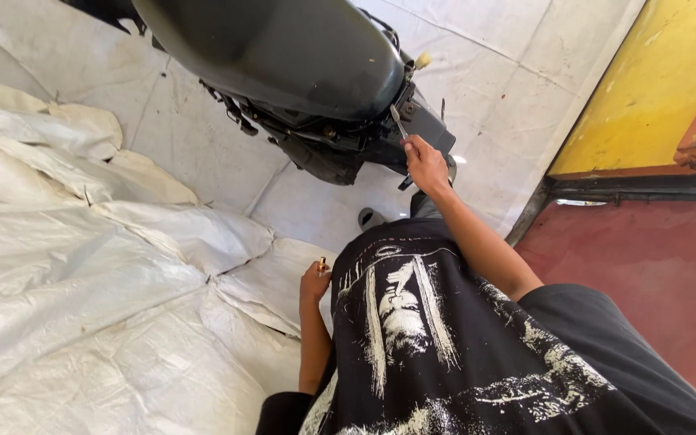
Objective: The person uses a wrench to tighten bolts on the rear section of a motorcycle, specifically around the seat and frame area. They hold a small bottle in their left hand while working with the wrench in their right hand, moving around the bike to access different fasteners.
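Where glossy scooter (283,56) curves — right hand (426,163) around slim metal tool (399,121).

One scooter (283,64) – one screwdriver (399,121)

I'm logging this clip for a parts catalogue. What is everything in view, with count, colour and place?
scooter: one, black, top centre, seat facing the camera
screwdriver: one, metal shaft, at the scooter's rear
small brass-coloured part: one, centre
tarpaulin sheets: several, white, left floor
floor tiles: white, top right
panel: one, yellow, right
T-shirt: one, black, white print, bottom
right hand: holds screwdriver
left hand: holds small part
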